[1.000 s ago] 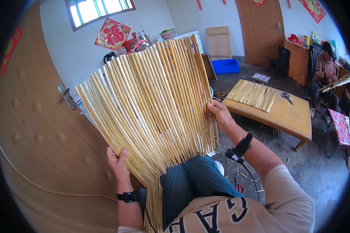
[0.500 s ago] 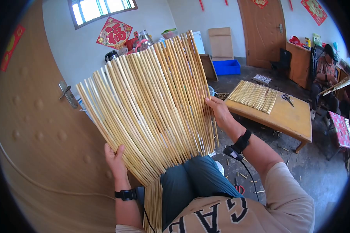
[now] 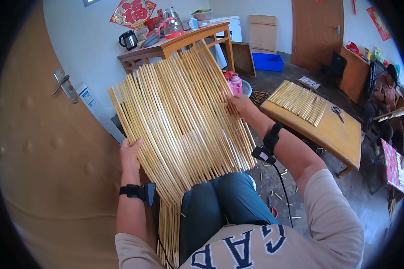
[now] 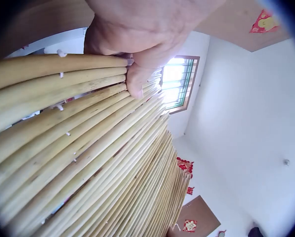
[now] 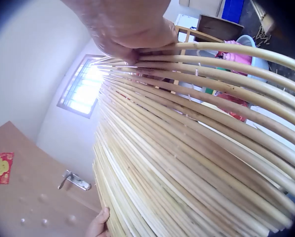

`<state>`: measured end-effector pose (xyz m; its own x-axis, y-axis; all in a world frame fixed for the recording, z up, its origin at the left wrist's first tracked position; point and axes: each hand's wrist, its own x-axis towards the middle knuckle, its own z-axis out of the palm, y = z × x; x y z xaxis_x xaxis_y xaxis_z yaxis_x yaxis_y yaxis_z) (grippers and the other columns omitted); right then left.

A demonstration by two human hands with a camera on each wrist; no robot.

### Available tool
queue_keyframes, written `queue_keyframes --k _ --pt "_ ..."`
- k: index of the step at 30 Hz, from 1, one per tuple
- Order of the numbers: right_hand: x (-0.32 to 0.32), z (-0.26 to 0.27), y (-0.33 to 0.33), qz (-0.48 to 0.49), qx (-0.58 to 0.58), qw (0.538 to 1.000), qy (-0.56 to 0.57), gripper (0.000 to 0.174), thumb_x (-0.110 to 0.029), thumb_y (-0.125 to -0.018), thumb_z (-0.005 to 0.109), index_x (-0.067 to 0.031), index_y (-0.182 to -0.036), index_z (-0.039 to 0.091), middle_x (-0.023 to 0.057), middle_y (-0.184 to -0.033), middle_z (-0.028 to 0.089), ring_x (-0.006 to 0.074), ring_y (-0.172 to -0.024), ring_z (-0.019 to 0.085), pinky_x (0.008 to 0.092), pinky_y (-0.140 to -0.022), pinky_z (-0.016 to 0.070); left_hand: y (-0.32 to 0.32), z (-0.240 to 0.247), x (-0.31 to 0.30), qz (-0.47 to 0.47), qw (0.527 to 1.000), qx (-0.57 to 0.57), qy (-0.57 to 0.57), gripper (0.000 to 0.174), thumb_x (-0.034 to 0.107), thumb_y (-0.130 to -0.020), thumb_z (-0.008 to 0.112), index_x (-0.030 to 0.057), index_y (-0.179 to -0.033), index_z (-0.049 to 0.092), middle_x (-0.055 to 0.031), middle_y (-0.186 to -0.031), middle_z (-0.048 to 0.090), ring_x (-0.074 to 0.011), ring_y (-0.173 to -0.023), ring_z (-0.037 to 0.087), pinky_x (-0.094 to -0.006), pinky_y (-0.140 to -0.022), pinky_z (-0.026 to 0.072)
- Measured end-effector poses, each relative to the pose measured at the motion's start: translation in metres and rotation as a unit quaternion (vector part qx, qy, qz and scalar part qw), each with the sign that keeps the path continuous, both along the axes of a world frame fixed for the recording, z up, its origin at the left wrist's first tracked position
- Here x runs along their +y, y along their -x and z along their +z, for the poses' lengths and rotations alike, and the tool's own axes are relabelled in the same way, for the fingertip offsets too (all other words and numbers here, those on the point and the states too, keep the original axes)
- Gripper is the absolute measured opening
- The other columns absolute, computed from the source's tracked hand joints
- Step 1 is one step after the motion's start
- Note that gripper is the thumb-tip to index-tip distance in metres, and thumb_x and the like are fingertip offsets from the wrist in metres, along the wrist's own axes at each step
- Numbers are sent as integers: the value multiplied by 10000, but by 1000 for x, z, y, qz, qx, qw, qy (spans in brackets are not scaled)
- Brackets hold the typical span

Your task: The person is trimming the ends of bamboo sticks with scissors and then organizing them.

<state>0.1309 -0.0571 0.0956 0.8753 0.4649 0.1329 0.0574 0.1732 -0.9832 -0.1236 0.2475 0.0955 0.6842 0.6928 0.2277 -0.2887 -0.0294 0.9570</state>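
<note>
A mat of thin reed-like sticks (image 3: 179,121), tied side by side with thin thread, spans the space between my two hands in the head view. My left hand (image 3: 130,154) grips its left edge, thumb on the near face; the left wrist view shows the thumb (image 4: 135,81) pressing across the outer sticks. At the right edge, my right hand (image 3: 241,105) holds the outermost sticks, its other fingers hidden behind the mat. The mat leans away over my lap, and its lower left part (image 3: 169,233) bends down beside my thigh.
A low wooden table (image 3: 341,139) at right bears another stick mat (image 3: 298,102) and scissors (image 3: 337,113). Behind stands a table (image 3: 197,33) with a kettle (image 3: 129,40). A door (image 3: 27,134) is close at left. Cut stick pieces litter the floor. Another person (image 3: 384,94) sits far right.
The head view has tilted, and more of the back table shows above the mat. Both hands sit higher in the picture, still holding the mat's edges. Its upper edge has lowered against the background.
</note>
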Motion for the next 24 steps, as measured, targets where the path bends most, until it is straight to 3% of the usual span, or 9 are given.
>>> queue_keyframes --k 13,18,19,24 --pt "51 -76 -75 -2 63 997 49 303 -226 -899 504 -2 -704 565 68 -561 534 150 -436 470 295 -409 354 -93 -43 84 -49 991 127 11 212 -6 -797 604 -50 -992 534 -119 -917 613 -204 -771 613 -318 -685 506" --pt "63 -112 -99 -6 88 995 44 298 -235 -903 512 2 -737 580 70 -605 559 155 -480 506 299 -445 396 -106 -64 90 -59 987 134 62 206 2 -806 599 -47 -995 532 -114 -900 612 -194 -748 612 -311 -666 510" --pt "61 -117 -102 16 112 992 55 284 -226 -903 514 20 -791 602 78 -664 598 161 -532 550 299 -484 436 -104 -71 91 -63 984 151 69 207 6 -812 595 -45 -1001 530 -113 -897 611 -190 -744 611 -307 -662 510" --pt "63 -132 -101 44 181 982 14 275 -213 -901 519 44 -923 614 98 -775 644 165 -621 606 303 -532 478 -82 -110 90 -72 978 172 93 229 16 -818 596 -40 -1028 522 -105 -918 607 -180 -765 607 -295 -679 507"
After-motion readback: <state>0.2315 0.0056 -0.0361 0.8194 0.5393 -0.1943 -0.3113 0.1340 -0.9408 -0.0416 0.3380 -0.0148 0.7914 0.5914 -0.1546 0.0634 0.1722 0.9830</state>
